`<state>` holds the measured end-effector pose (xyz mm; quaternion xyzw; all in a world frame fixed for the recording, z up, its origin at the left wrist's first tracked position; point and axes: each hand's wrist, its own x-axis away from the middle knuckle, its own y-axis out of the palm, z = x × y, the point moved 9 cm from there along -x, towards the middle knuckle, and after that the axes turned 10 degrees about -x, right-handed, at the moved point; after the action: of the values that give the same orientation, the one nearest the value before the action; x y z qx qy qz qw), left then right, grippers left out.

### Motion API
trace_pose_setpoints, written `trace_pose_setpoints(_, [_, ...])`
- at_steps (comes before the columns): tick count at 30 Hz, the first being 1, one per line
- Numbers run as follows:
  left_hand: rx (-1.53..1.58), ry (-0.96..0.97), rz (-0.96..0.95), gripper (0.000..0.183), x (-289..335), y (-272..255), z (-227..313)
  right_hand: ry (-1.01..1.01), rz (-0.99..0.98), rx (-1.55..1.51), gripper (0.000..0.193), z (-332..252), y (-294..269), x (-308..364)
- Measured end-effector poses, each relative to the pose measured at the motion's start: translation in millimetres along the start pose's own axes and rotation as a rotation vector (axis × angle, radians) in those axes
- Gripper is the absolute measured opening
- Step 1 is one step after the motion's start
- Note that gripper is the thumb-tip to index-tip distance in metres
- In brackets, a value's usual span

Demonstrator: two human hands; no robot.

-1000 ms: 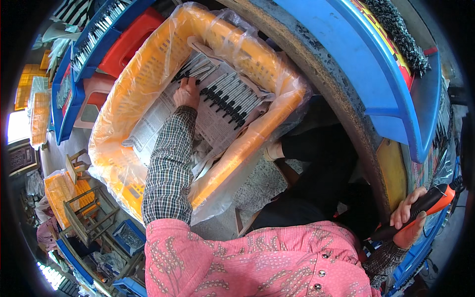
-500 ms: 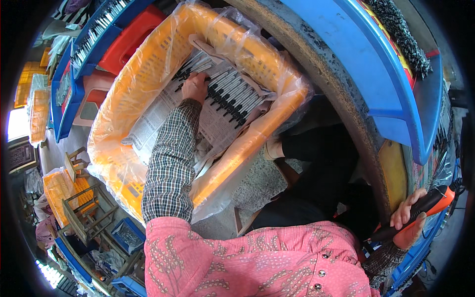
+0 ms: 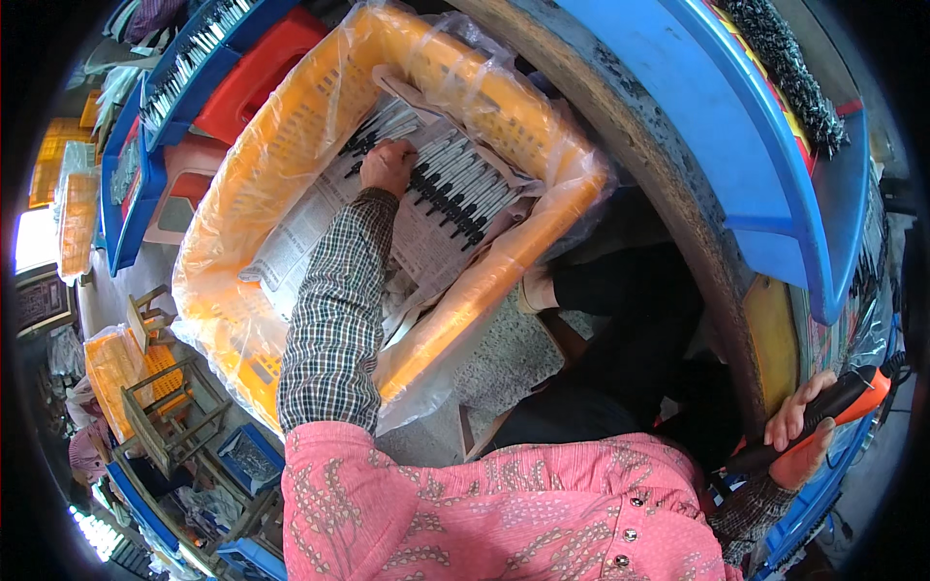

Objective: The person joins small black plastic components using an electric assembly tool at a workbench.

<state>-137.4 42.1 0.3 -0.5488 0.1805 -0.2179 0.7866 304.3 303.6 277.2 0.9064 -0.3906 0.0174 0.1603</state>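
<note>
My left hand [image 3: 389,166] reaches into an orange plastic basket [image 3: 232,228] lined with clear plastic film. Its fingers are curled closed over a row of slim silvery-white rods with black ends [image 3: 455,189]; whatever they pinch is hidden beneath the hand. The rods lie side by side on printed newspaper [image 3: 300,228] inside the basket. At the far right, my right hand [image 3: 800,426] grips a black and orange corded tool [image 3: 841,397], shaped like an electric screwdriver. Its lower end points toward my lap.
A large blue tray [image 3: 668,107] stands on a worn-edged bench [image 3: 620,116] at the upper right, with a bundle of dark bristly pieces [image 3: 780,68] beyond. Red and pale stools [image 3: 179,189], wooden frames [image 3: 160,426] and more blue trays [image 3: 126,208] crowd the left.
My left hand has shifted slightly right along the rods, its fingers more tucked in. My right hand and the tool have stayed nearly where they were.
</note>
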Motion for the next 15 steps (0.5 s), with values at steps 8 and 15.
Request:
trace_pose_setpoints(8, [-0.046,0.012,0.013,0.014,2.1,3.1,-2.2,-0.011,-0.004,0.009,0.047,0.3,-0.6,-0.1])
trace_pose_setpoints(15, [-0.077,-0.066,0.307,0.018,4.3,-31.4,-33.9,0.006,0.021,-0.011,0.048,-1.1,-3.6,1.1])
